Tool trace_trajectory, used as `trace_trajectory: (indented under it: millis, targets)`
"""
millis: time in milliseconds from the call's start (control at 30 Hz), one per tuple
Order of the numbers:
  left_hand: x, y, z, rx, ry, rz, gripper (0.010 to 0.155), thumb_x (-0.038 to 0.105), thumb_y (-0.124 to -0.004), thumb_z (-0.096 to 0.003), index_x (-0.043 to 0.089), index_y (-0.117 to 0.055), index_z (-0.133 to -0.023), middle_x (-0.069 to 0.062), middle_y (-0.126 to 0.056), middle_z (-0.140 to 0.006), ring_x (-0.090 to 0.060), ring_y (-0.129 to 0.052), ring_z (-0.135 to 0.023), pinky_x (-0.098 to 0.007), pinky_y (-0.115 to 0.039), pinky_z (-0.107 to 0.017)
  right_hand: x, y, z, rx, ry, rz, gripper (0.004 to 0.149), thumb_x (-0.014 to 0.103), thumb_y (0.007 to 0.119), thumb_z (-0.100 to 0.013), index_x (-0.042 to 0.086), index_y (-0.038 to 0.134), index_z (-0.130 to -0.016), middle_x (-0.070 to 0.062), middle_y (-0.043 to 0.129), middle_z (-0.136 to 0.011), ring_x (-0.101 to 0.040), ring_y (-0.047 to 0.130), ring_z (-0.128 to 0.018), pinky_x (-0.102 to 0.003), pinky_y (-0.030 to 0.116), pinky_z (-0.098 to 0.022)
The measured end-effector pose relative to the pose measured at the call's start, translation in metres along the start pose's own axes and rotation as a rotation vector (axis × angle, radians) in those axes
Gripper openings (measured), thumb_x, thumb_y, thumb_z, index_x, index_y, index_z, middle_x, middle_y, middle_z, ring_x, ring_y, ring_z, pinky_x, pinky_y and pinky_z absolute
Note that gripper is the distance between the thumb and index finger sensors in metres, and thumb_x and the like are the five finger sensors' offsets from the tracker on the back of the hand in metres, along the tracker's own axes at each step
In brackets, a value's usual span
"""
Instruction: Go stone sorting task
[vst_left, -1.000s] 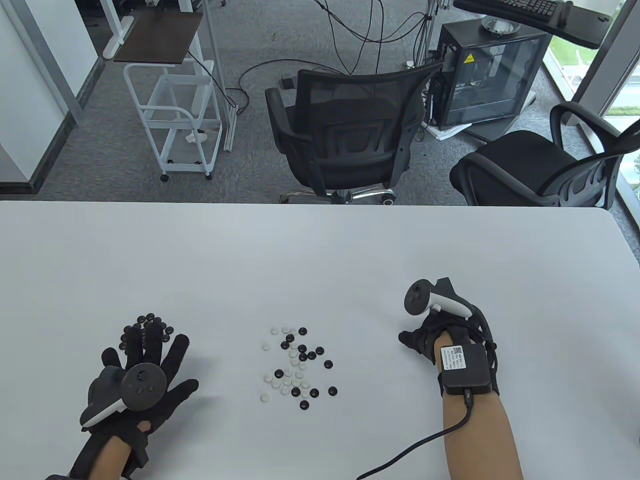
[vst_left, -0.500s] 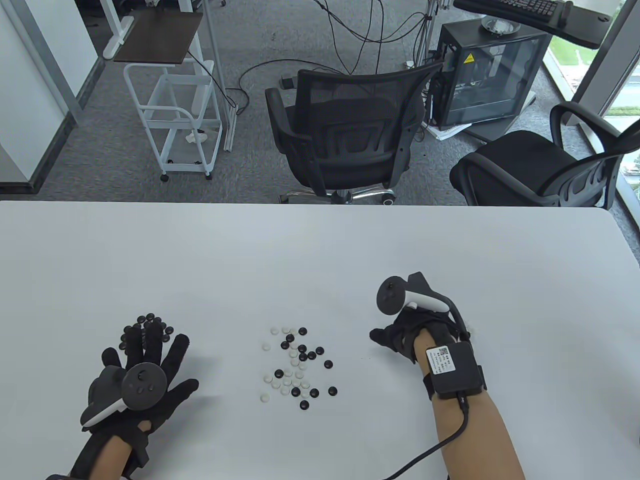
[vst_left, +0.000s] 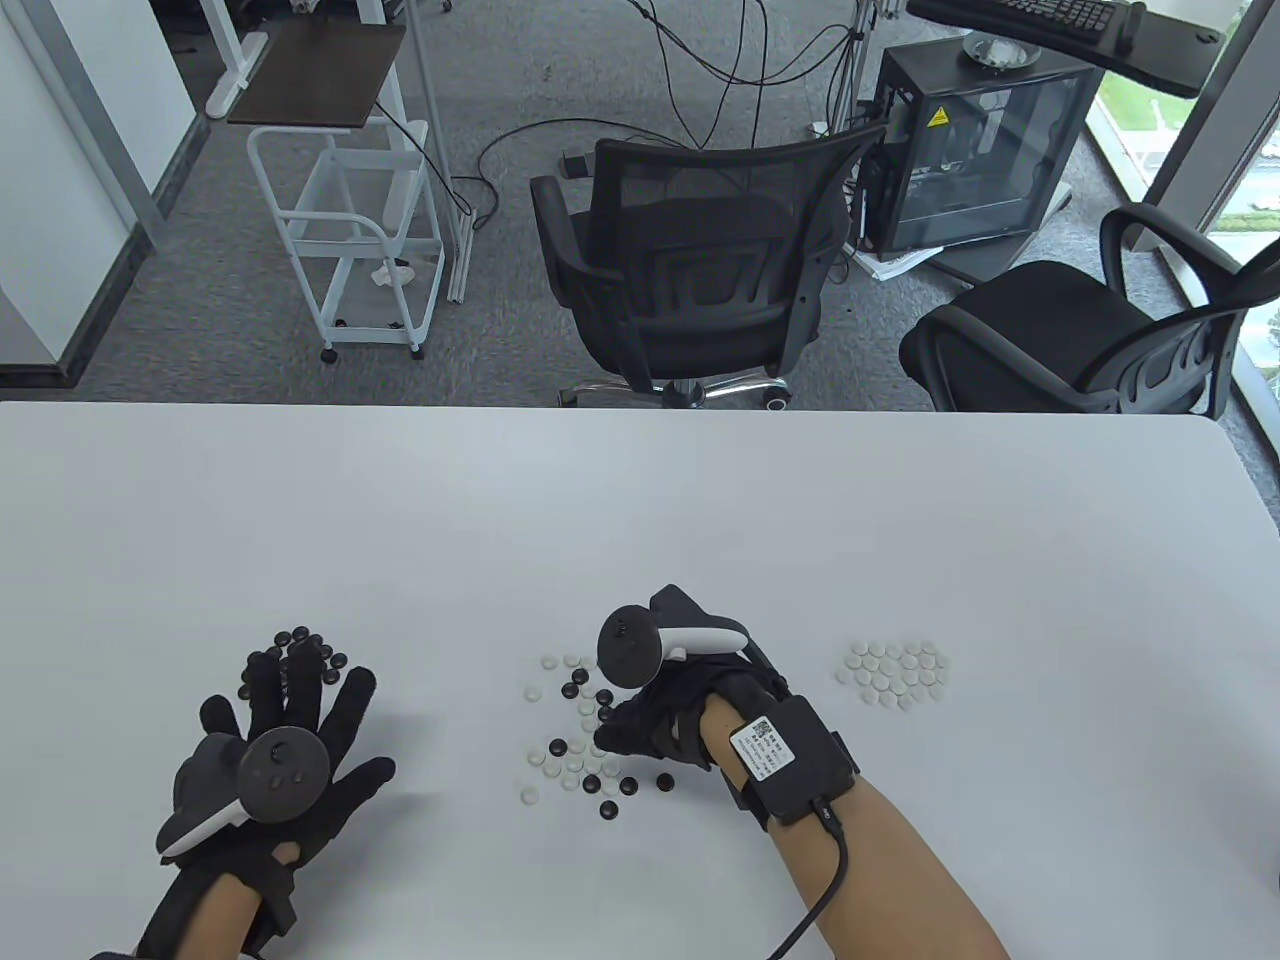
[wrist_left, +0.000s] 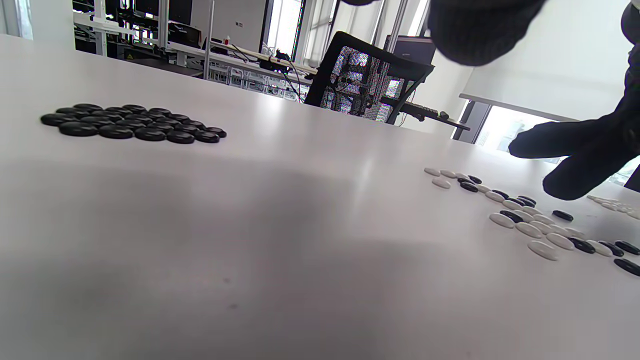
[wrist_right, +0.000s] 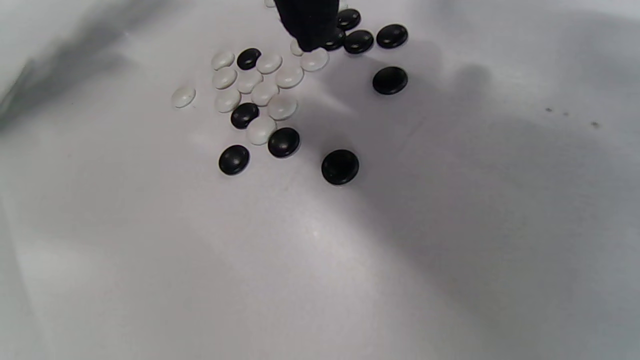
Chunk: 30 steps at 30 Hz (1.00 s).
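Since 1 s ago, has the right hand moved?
Yes. The right hand moved left, off the white pile and onto the mixed stones.

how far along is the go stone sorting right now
Partly done. A cluster of black stones sits sorted at the left hand's fingertips, and a group of white stones lies sorted on the right. In hand: the right hand is down over the mixed pile, one finger touching among the stones; whether it pinches one is unclear. Left: roughly two dozen mixed black and white stones in the middle.
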<state>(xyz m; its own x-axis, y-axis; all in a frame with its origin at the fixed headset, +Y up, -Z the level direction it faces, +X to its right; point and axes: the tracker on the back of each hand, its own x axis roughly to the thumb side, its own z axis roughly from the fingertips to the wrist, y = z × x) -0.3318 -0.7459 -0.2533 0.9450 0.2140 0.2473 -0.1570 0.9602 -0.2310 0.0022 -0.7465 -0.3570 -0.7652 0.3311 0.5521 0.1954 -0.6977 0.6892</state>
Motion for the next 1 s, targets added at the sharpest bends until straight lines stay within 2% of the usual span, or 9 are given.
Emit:
trace_trajectory:
  millis: [267,467,767,1000]
  targets:
    - [-0.001,0.000,0.001,0.005,-0.006,0.003,0.081,0.058,-0.056,-0.0599,0.022,-0.015,-0.120,-0.026,0.019,-0.112,-0.056,0.021,-0.093,-0.083,0.006,-0.048,0.000,0.008,-0.018,0.029,-0.015,-0.017,0.070,0.047,0.053,-0.058,0.002,0.059,-0.112,-0.046,0.002,-0.105,-0.072,-0.006,-0.082,-0.092,0.012,-0.049]
    - [-0.001,0.001,0.001,0.002,-0.003,0.007,0.081,0.058,-0.056,-0.0599,0.022,-0.016,-0.120,-0.026,0.019,-0.112,-0.056,0.022,-0.093,-0.083,0.006,-0.048,-0.010,0.011,-0.009,0.051,0.015,-0.024,0.069,0.048,0.053,-0.058,0.003,0.061,-0.111,-0.046,0.003,-0.106,-0.072,-0.006,-0.082,-0.092,0.012,-0.050]
    - [-0.001,0.001,0.001,0.006,-0.008,0.001,0.081,0.058,-0.056,-0.0599,0.022,-0.016,-0.120,-0.026,0.019,-0.112,-0.056,0.021,-0.093,-0.083,0.006,-0.048,-0.061,0.019,0.035,0.075,0.190,-0.048,0.066,0.047,0.055,-0.058,0.005,0.069,-0.106,-0.045,0.013,-0.108,-0.072,-0.001,-0.085,-0.092,0.015,-0.051]
    - [-0.001,0.000,0.001,-0.002,-0.005,-0.004,0.081,0.058,-0.056,-0.0600,0.022,-0.016,-0.120,-0.026,0.018,-0.112,-0.056,0.021,-0.093,-0.083,0.006,-0.048,-0.116,0.024,0.074,0.041,0.401,-0.060,0.066,0.047,0.055,-0.057,0.005,0.068,-0.107,-0.044,0.010,-0.108,-0.072,-0.003,-0.085,-0.092,0.013,-0.051]
